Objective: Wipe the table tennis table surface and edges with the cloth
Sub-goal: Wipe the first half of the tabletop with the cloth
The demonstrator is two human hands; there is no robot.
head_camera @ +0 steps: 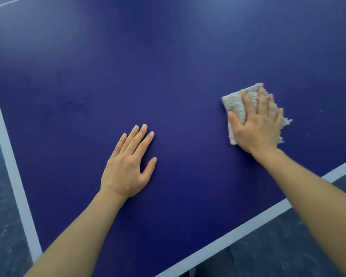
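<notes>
The dark blue table tennis table (pixel 168 66) fills the view, and its near corner lies at the bottom left. A folded grey, frayed cloth (pixel 235 105) lies flat on the surface at the right. My right hand (pixel 258 124) presses down on the cloth with spread, straight fingers, slightly blurred. My left hand (pixel 130 162) rests flat on the bare blue surface in the middle, fingers straight and together, thumb out to the right.
A white border line runs along the left edge (pixel 10 160) and along the near edge (pixel 238 232), and the two meet near the bottom left. Beyond both edges lies dark grey floor (pixel 288 252). A thin white line (pixel 6 3) crosses the top left.
</notes>
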